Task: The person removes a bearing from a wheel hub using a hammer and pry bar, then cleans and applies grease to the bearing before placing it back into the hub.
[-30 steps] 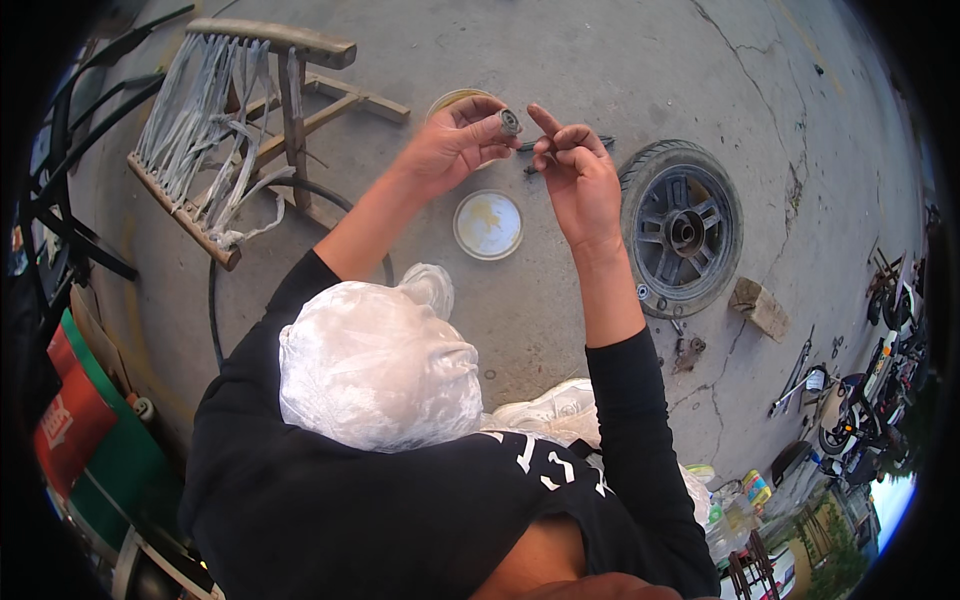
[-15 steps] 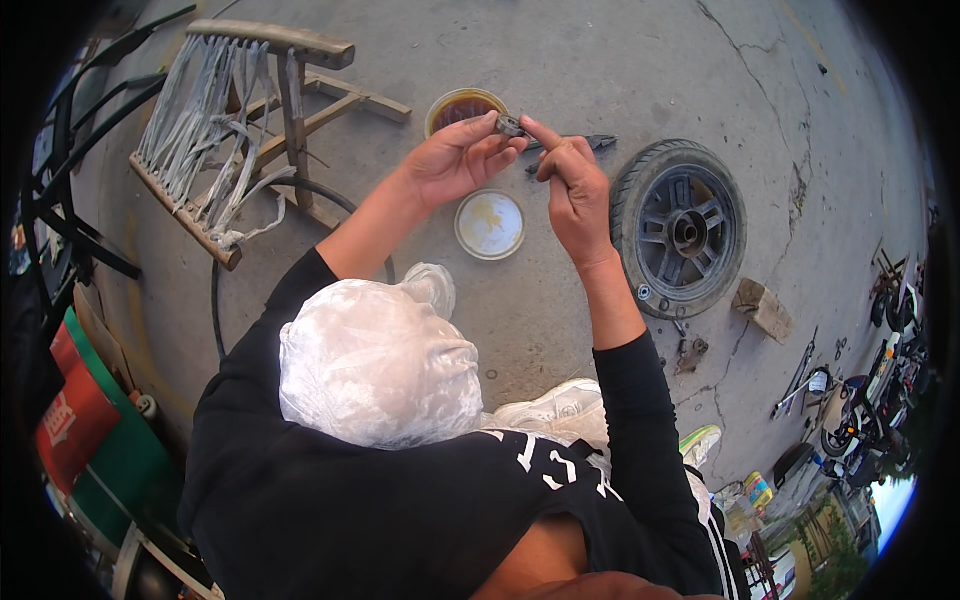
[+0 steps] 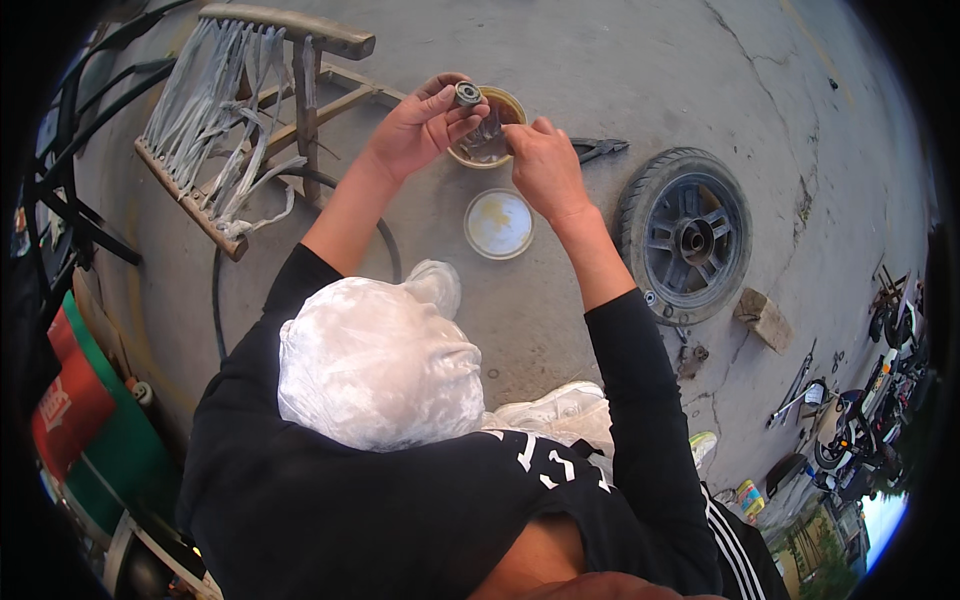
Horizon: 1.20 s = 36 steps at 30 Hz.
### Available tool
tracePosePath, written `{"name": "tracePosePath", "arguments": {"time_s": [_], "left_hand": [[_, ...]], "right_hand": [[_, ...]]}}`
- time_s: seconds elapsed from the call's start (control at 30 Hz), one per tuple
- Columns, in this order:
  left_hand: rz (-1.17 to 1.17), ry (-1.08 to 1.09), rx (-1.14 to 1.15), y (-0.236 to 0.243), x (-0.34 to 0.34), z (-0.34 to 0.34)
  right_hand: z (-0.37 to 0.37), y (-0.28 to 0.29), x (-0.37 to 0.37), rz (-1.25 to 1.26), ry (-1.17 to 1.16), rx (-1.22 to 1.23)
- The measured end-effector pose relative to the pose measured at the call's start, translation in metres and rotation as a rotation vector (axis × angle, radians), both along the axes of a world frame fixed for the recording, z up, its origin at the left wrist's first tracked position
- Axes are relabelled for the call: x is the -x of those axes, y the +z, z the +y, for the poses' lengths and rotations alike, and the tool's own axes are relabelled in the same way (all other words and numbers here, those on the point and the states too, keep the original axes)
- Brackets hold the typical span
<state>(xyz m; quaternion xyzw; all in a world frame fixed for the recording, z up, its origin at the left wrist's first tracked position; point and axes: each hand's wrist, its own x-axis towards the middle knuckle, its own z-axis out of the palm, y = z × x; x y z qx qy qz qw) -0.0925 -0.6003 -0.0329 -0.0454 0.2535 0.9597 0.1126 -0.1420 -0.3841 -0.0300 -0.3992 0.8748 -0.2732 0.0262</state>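
Note:
A small ring-shaped metal bearing (image 3: 467,94) sits between the thumb and fingers of my left hand (image 3: 412,128), its round face turned up. Just beyond and beside it stands an open round tub (image 3: 517,104) with a yellowish rim and brown contents; a greyish, shiny patch shows inside. My right hand (image 3: 550,172) is at the tub's right rim, apart from the bearing. Its fingers are bent and drawn together, fingertips over the tub, and whether they hold anything is hidden. Nearer to me a round white lid (image 3: 499,224) with yellowish smears lies on the ground.
Right of my hands lies a wheel with its tyre (image 3: 628,215); dark pliers (image 3: 600,148) rest above it. A wooden block (image 3: 763,320) and small metal parts (image 3: 692,360) are nearby. A wooden folding stool (image 3: 285,28) with torn grey strips stands left, beside a black hose (image 3: 388,240).
My left hand has moved up and left with the bearing, whose face now shows. My right index finger has left the bearing, and that hand has come to the tub's rim.

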Motion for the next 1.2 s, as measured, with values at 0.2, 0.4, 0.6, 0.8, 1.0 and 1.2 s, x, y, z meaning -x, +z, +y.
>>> {"name": "tracePosePath", "arguments": {"time_s": [0.2, 0.4, 0.6, 0.8, 1.0, 1.2], "left_hand": [[-0.025, 0.008, 0.113, -0.001, -0.001, -0.006], [-0.060, 0.009, 0.186, -0.002, -0.002, -0.004], [-0.041, 0.006, 0.232, 0.004, -0.002, 0.006], [-0.106, -0.026, 0.190, 0.017, -0.001, 0.029], [-0.105, 0.011, 0.165, 0.016, -0.002, 0.043], [-0.151, 0.042, 0.165, 0.012, -0.002, 0.047]], "right_hand": [[-0.043, -0.029, -0.012, 0.234, 0.044, -0.259], [-0.028, -0.005, -0.011, -0.194, -0.180, 0.005], [0.001, 0.043, -0.006, -1.231, -0.448, 1.000], [0.008, 0.056, -0.019, -1.271, -0.426, 1.157], [0.011, 0.058, -0.032, -0.911, -0.365, 0.914], [0.015, 0.059, -0.038, -0.286, -0.270, 0.556]]}}
